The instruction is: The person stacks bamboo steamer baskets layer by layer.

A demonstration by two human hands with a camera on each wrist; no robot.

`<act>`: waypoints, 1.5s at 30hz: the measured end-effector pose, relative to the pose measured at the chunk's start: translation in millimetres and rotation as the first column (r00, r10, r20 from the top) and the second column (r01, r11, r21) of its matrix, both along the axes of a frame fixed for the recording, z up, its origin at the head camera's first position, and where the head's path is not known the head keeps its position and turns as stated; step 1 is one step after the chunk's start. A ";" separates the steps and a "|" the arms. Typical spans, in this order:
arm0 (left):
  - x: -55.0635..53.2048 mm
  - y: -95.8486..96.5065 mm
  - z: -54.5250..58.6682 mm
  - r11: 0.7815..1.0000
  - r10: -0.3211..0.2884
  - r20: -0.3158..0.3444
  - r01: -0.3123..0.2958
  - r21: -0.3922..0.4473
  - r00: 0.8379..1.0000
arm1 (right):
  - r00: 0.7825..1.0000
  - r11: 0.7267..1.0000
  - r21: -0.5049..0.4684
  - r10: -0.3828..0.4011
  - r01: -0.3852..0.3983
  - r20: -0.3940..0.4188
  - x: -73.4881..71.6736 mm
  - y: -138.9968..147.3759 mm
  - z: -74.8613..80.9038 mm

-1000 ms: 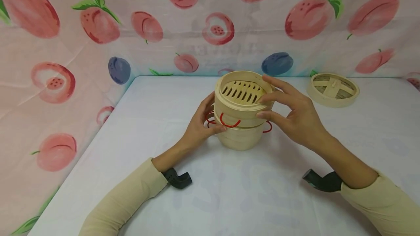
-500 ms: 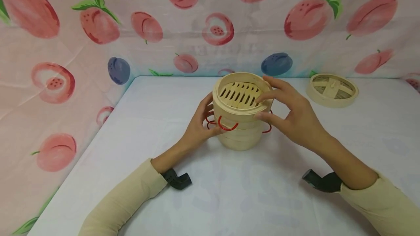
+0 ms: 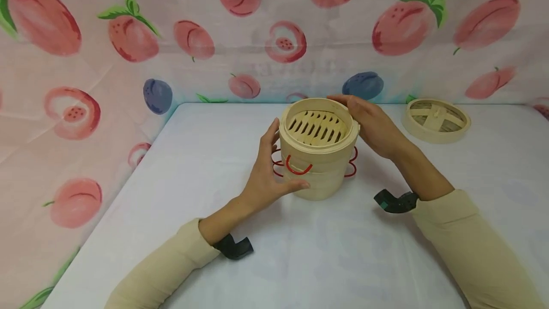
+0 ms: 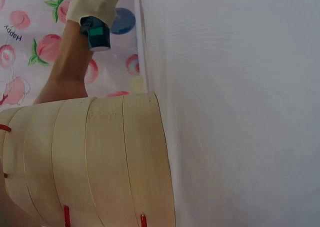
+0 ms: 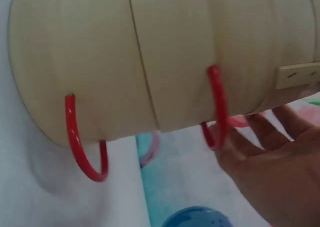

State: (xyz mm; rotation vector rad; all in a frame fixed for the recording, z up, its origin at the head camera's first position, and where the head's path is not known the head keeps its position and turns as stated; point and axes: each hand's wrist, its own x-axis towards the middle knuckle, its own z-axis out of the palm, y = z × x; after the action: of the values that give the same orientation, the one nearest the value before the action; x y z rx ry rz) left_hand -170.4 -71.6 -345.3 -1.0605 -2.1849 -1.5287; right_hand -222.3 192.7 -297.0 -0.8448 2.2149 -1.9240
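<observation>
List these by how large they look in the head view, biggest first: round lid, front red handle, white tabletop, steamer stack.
1. White tabletop
2. Steamer stack
3. Round lid; it lies farther back, which makes it look smaller
4. Front red handle

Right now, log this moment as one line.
left hand: holds bamboo steamer stack | right hand: at its upper right side | steamer lid: off, on white table

two hands [image 3: 263, 175], two steamer baskets [image 3: 323, 159], one lid [image 3: 434, 118], two sleeves [image 3: 167, 266], two wrist devices [image 3: 235, 248], one table [image 3: 330, 256]
</observation>
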 end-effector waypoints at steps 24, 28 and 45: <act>-6.5 -7.3 4.5 0.999 -0.033 0.022 0.034 -0.008 0.999 | 0.998 0.987 0.161 0.009 0.000 -0.060 1.7 1.8 -2.8; -9.0 -10.0 5.2 0.998 -0.060 0.036 0.061 -0.013 0.998 | 0.998 0.988 0.156 0.018 -0.010 -0.056 4.4 3.6 -0.9; -14.8 -19.9 13.0 0.993 -0.088 0.013 0.089 -0.072 0.996 | 0.995 0.973 0.232 0.040 -0.018 -0.092 6.4 13.1 5.2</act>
State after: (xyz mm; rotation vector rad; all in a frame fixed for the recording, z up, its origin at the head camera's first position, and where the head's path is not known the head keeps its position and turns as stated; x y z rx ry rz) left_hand -185.2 -91.4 -332.3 -1.1900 -2.2437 -1.5047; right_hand -215.9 205.8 -291.8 -0.9431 2.4055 -1.6027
